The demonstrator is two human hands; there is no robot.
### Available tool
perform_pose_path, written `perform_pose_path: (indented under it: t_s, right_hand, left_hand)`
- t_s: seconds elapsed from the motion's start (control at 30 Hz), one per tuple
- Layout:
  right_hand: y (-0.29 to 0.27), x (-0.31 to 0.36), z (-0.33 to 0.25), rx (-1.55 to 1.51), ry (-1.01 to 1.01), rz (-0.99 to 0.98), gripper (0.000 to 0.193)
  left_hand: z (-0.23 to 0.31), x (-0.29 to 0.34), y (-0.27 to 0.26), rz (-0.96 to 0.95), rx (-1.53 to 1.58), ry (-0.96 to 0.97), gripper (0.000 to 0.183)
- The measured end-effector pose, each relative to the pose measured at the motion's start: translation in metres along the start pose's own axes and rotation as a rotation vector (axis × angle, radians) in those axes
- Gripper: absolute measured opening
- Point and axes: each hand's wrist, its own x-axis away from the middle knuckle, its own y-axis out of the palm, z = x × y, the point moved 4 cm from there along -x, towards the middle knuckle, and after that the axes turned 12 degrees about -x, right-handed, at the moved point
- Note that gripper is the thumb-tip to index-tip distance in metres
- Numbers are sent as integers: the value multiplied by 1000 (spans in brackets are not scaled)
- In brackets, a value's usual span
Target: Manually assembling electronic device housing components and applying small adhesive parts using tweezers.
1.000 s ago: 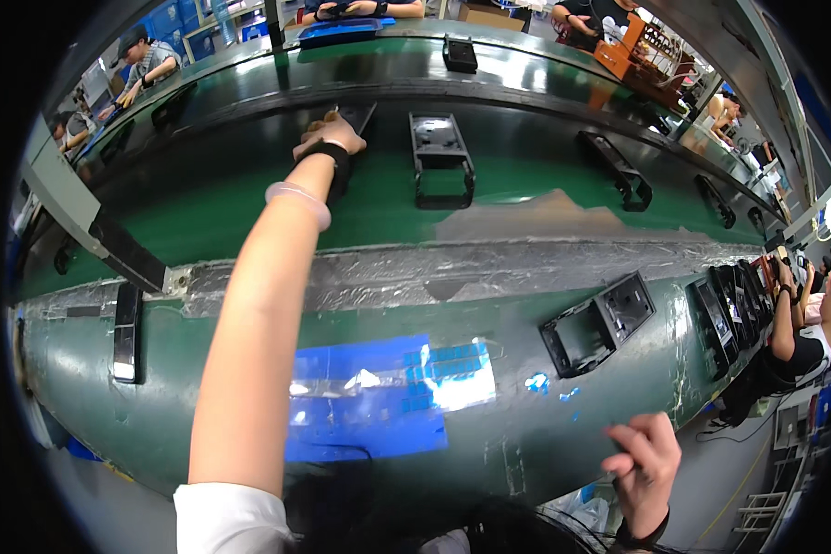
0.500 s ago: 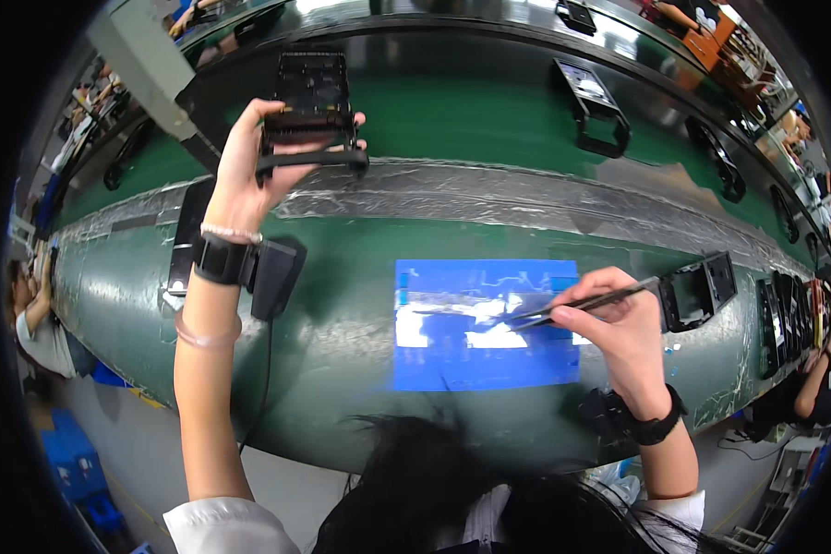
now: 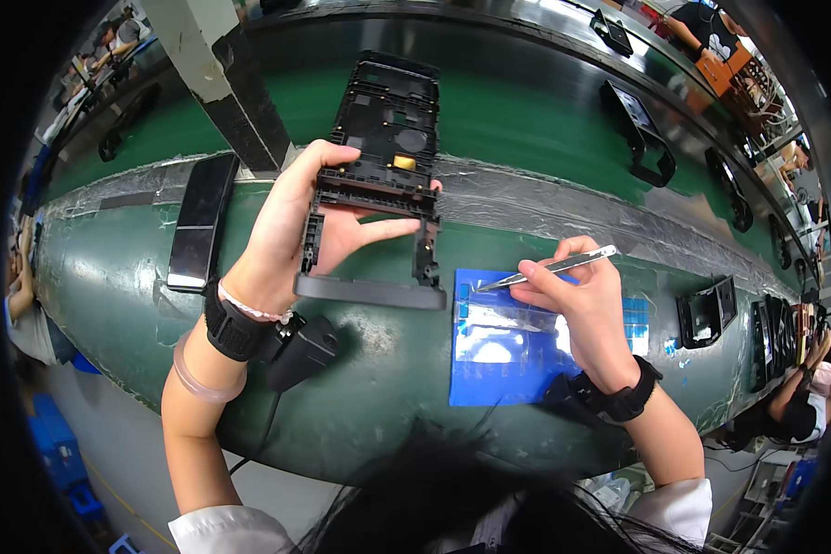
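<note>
My left hand [image 3: 282,222] is closed around the side of a black plastic device housing [image 3: 371,125], held up above the far part of the bench. The ribbed inner side shows, with a small yellow patch [image 3: 403,162] and an open frame at the near end. My right hand [image 3: 589,309] pinches a pair of metal tweezers [image 3: 572,262] that slants down to the left. Their tips are close to small blue pieces [image 3: 463,294] at the far left corner of a blue sheet [image 3: 499,383]. Whether the tips grip a piece I cannot tell.
A flat black device [image 3: 200,226] lies at the left. Another black housing [image 3: 706,314] stands at the right, beside several stacked black parts [image 3: 774,337]. More housings [image 3: 639,134] rest on the green strip beyond the taped edge. A grey post [image 3: 226,83] rises at the back left.
My left hand has brought the housing nearer and to the right, so more of its inside shows. The tweezers have shifted to the sheet's far left corner. The whole view has swung a little.
</note>
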Motion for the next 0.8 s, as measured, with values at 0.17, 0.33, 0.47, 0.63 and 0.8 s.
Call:
perform_pose_path:
  t_s: [0.17, 0.33, 0.47, 0.63, 0.8]
  right_hand:
    - [4, -3, 4, -23, 30, 52, 24]
    - [0, -5, 11, -73, 88, 93, 24]
    - [-3, -5, 12, -121, 92, 84, 22]
    - [-7, -2, -1, -181, 48, 84, 21]
    - [-5, 26, -52, -193, -151, 116, 20]
  left_hand:
    - [0, 6, 1, -7, 16, -79, 37]
    - [0, 8, 2, -7, 36, -69, 36]
    - [-1, 7, 3, -10, 92, -81, 35]
    - [-10, 6, -10, 159, 58, -4, 25]
    - [-10, 12, 13, 95, -102, -56, 22]
